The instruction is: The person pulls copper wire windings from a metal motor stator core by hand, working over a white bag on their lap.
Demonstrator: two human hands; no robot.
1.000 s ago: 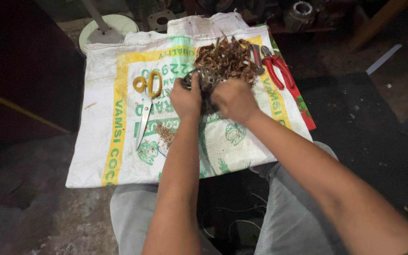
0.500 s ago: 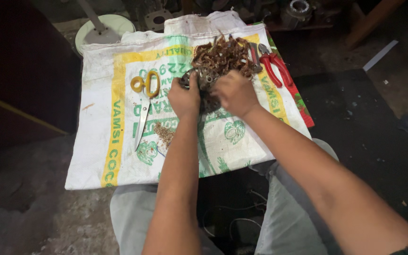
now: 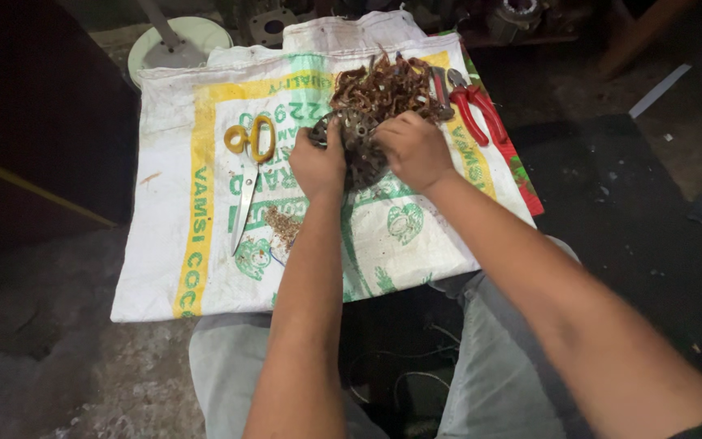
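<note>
A round dark metal motor core [image 3: 361, 150] lies on a white woven sack [image 3: 188, 244] spread on the floor. My left hand [image 3: 318, 162] grips its left edge. My right hand [image 3: 414, 150] clasps its right side, fingers curled over the top. Just behind the core sits a tangled heap of copper wire [image 3: 383, 85]. The lower part of the core is hidden by my hands.
Yellow-handled scissors [image 3: 247, 175] lie on the sack left of my hands, a small pile of wire scraps [image 3: 284, 226] below them. Red-handled pliers [image 3: 474, 106] rest at the sack's right edge. A white round base with a pole [image 3: 176, 45] stands behind. My knees sit below.
Both hands stay on the core with only slight shifts of the fingers. The view has tilted a little.
</note>
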